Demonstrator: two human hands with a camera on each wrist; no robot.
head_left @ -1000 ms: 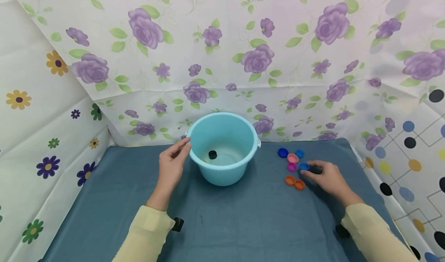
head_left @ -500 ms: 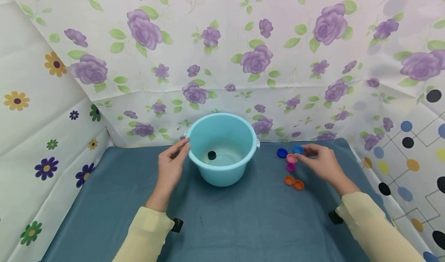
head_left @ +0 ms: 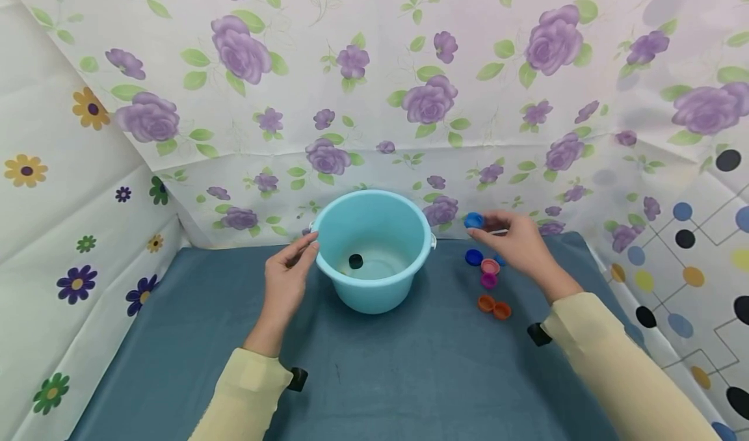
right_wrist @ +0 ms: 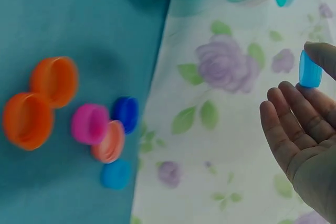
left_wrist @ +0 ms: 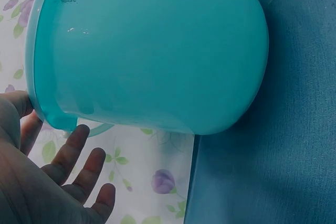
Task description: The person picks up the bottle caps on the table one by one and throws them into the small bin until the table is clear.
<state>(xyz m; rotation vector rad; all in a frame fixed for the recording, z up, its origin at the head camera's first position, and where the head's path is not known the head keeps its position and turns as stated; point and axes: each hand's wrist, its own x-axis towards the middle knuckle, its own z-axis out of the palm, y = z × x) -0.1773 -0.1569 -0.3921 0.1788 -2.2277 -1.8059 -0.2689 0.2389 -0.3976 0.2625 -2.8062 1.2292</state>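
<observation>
In the head view, my right hand [head_left: 515,242] pinches a light blue bottle cap [head_left: 474,220] between thumb and fingertips, raised above the table to the right of the bucket. The right wrist view shows the same cap [right_wrist: 310,69] on edge, with the other fingers loosely extended. My left hand [head_left: 287,278] holds the left rim of the light blue bucket [head_left: 374,294] with thumb and forefinger tips; in the left wrist view its other fingers spread away from the wall. Inside the bucket lies a black cap [head_left: 355,261]; the near wall hides part of the floor.
Right of the bucket lie a dark blue cap [head_left: 474,257], a salmon pink cap [head_left: 490,267], a magenta cap [head_left: 489,280] and two touching orange caps [head_left: 501,310]. Another blue cap [right_wrist: 116,174] lies beside them. A flowered sheet [head_left: 374,103] hangs behind the blue-grey cloth [head_left: 374,376].
My right hand has shifted left and away from me, then risen from among the caps with the light blue one between its fingers. The left hand stays at the bucket's rim.
</observation>
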